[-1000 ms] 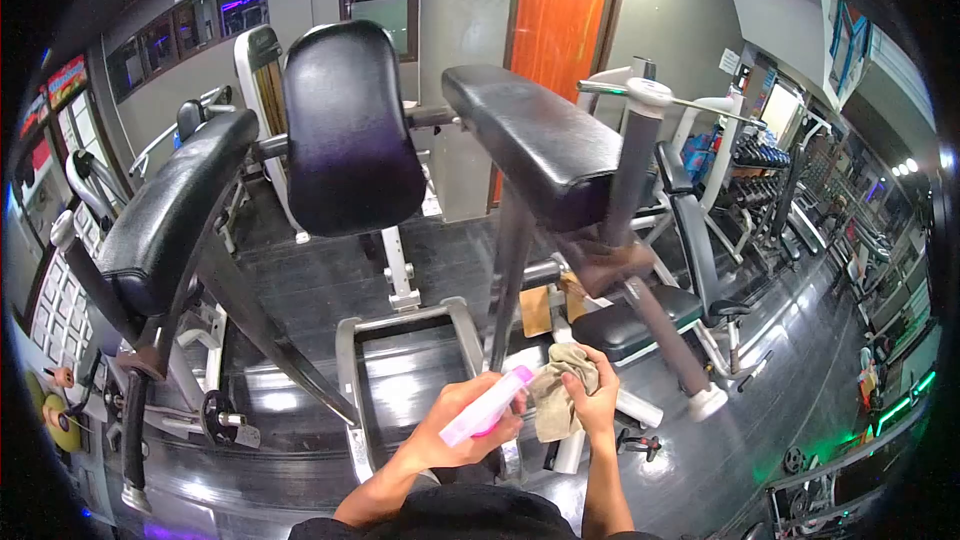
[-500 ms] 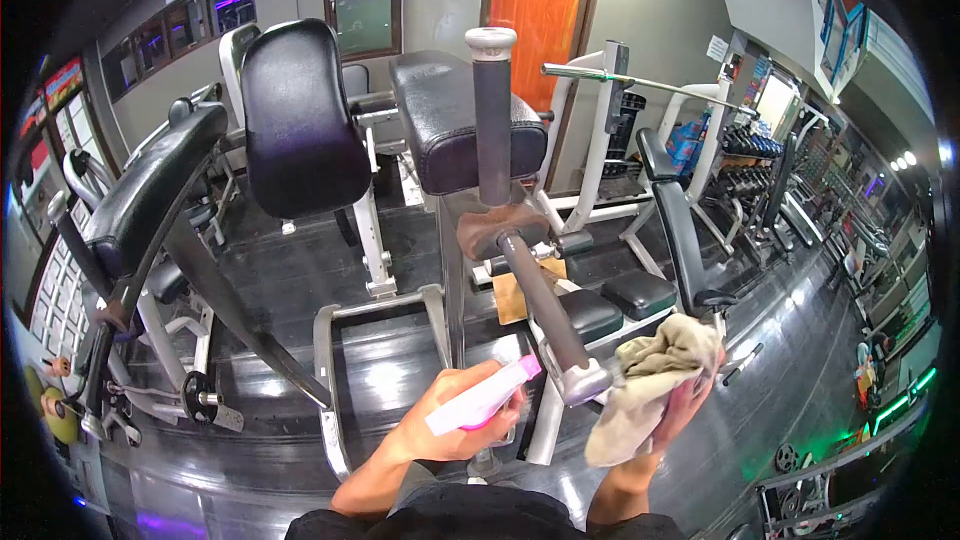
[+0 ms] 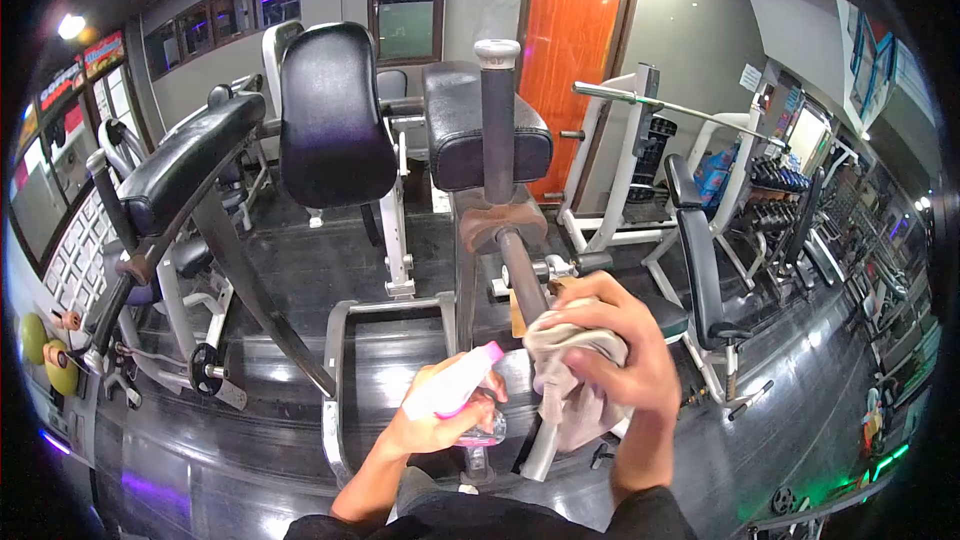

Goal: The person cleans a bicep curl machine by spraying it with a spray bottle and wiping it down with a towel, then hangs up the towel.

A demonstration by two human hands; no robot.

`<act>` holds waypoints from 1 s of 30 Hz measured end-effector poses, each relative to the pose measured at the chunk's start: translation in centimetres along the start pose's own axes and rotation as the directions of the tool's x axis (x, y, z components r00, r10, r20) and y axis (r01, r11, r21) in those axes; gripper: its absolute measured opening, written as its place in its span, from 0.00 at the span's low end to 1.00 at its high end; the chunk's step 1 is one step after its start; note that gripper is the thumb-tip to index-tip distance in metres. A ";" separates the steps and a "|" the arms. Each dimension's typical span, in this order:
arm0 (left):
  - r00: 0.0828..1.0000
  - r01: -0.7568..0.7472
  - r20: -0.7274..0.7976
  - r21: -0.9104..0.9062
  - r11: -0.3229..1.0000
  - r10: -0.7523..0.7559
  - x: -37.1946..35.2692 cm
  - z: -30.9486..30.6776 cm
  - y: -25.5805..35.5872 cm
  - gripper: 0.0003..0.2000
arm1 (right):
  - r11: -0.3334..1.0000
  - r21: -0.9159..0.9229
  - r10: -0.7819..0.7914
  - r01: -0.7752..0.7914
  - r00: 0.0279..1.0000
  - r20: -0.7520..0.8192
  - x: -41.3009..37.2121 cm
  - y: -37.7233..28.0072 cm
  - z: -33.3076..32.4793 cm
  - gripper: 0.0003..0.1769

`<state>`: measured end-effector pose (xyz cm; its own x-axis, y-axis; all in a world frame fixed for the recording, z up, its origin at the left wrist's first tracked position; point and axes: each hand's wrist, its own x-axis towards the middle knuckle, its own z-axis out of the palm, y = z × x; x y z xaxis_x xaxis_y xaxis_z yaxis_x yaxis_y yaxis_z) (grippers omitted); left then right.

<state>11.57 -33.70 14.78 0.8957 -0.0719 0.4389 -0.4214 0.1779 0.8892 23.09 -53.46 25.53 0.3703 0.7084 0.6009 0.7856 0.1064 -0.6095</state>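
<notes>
A crumpled beige cloth is being clenched in the right hand and wrapped around the dark cylindrical machine handle. Just beside it, a pink-capped translucent plastic spray bottle is being gripped firmly by the left hand, below the black padded cushion.

Person is wearing a black fabric top, showing along the lower edge. Its dark sleeves are ending near the elbows, leaving forearms, left hand and right hand showing bare.
</notes>
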 end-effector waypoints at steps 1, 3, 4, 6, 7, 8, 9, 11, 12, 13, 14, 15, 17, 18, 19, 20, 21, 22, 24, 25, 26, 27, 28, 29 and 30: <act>0.999 -0.021 -0.039 -0.046 0.999 0.019 -0.5 -0.2 -0.5 0.11 | 0.999 -0.033 0.027 -0.023 0.989 0.142 1.6 -0.3 -0.5 0.16; 0.996 -0.048 -0.086 -0.090 0.995 0.040 -0.8 -0.4 -0.8 0.12 | 0.980 -0.186 0.004 0.066 0.935 0.355 4.5 -0.3 -1.1 0.14; 0.992 -0.028 -0.125 -0.090 0.995 0.017 -1.0 -0.5 -0.8 0.13 | 0.981 -0.182 0.002 0.068 0.933 0.359 5.5 -0.2 -0.7 0.14; 0.983 -0.037 -0.182 -0.101 0.994 0.018 -1.2 -0.4 -0.9 0.13 | 0.830 -0.519 -0.040 0.204 0.950 0.309 7.2 0.5 0.1 0.11; 0.983 -0.032 -0.185 -0.103 0.994 0.012 -1.4 -0.3 -1.0 0.13 | 0.833 -0.516 -0.036 0.200 0.950 0.311 7.7 1.0 0.2 0.11; 0.984 -0.018 -0.180 -0.052 0.998 0.008 -1.5 -0.4 -1.0 0.11 | 0.846 -0.507 0.006 0.165 0.948 0.318 8.2 1.5 0.2 0.11; 0.984 -0.010 -0.179 0.001 1.000 0.010 -1.5 -0.4 -1.0 0.10 | 0.856 -0.499 0.044 0.135 0.943 0.329 8.5 1.6 0.2 0.11; 0.979 -0.058 -0.200 -0.055 0.997 0.046 -1.9 0.0 -1.1 0.15 | 0.839 -0.515 0.008 0.176 0.942 0.335 7.6 0.8 -0.4 0.11; 0.980 -0.045 -0.197 -0.070 0.997 0.030 -2.1 0.1 -1.2 0.14 | 0.864 -0.447 -0.017 0.233 0.900 0.436 7.2 0.1 -1.2 0.11; 0.981 -0.033 -0.193 -0.087 0.996 0.015 -2.2 0.1 -1.2 0.14 | 0.884 -0.373 -0.045 0.281 0.847 0.530 6.9 -0.7 -2.0 0.12; 0.985 -0.007 -0.171 -0.060 0.998 -0.003 -2.3 0.0 -1.2 0.12 | 0.882 -0.375 -0.047 0.285 0.846 0.531 6.6 -1.8 -2.7 0.12; 0.985 -0.011 -0.172 -0.059 0.998 0.001 -2.5 0.1 -1.3 0.12 | 0.908 -0.350 0.025 0.229 0.806 0.592 6.5 -3.1 -3.3 0.13; 0.988 -0.008 -0.157 -0.046 0.999 0.000 -2.9 0.2 -1.6 0.11 | 0.929 -0.327 0.089 0.175 0.750 0.655 6.8 -3.4 -3.7 0.13; 0.986 0.001 -0.169 -0.056 0.998 -0.010 -3.0 0.3 -1.6 0.11 | 0.928 -0.345 0.129 0.145 0.742 0.658 7.2 -3.1 -3.7 0.13; 0.985 -0.001 -0.174 -0.055 0.999 -0.008 -3.1 0.3 -1.8 0.11 | 0.925 -0.362 0.168 0.114 0.732 0.660 7.6 -2.7 -3.5 0.13; 0.985 -0.015 -0.171 -0.068 0.998 0.003 -3.2 0.2 -2.0 0.11 | 0.905 -0.397 0.133 0.156 0.780 0.612 8.0 -1.4 -3.0 0.12; 0.986 -0.026 -0.167 -0.082 0.996 0.012 -3.2 0.1 -2.3 0.12 | 0.906 -0.394 0.132 0.158 0.777 0.615 8.6 -0.5 -2.4 0.12; 0.989 -0.007 -0.151 -0.058 0.998 -0.002 -3.3 -0.2 -2.5 0.12 | 0.866 -0.474 0.164 0.162 0.803 0.573 9.5 0.3 -1.7 0.12; 0.988 -0.022 -0.155 -0.054 0.998 0.014 -3.3 -0.3 -3.1 0.13 | 0.818 -0.553 0.196 0.160 0.826 0.529 11.1 2.0 -0.5 0.12; 0.988 -0.035 -0.155 -0.045 0.998 0.028 -3.4 -0.3 -3.2 0.13 | 0.744 -0.622 0.117 0.245 0.869 0.481 11.9 3.0 0.2 0.12; 0.988 -0.032 -0.154 -0.050 0.998 0.024 -3.5 -0.2 -3.3 0.13 | 0.652 -0.689 0.029 0.316 0.898 0.439 12.1 3.5 0.5 0.11; 0.987 -0.023 -0.161 -0.063 0.998 0.012 -3.6 -0.1 -3.3 0.12 | 0.652 -0.690 0.032 0.314 0.898 0.439 12.0 3.5 0.6 0.11; 0.986 -0.017 -0.169 -0.075 0.997 0.004 -3.6 -0.1 -3.3 0.12 | 0.632 -0.697 0.008 0.339 0.897 0.443 11.9 3.5 0.6 0.11; 0.985 -0.020 -0.172 -0.078 0.997 0.006 -3.6 0.0 -3.4 0.12 | 0.612 -0.702 -0.016 0.365 0.893 0.450 11.8 3.4 0.6 0.11; 0.983 0.001 -0.183 -0.108 0.994 -0.021 -3.8 0.1 -3.5 0.12 | 0.635 -0.696 0.003 0.334 0.900 0.435 11.5 3.0 0.5 0.11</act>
<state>9.66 -34.16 10.04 0.9151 0.1052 0.3893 -0.4029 0.2830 0.8704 29.46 -44.60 30.32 0.1206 0.9417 0.3142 0.9679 -0.1818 0.1734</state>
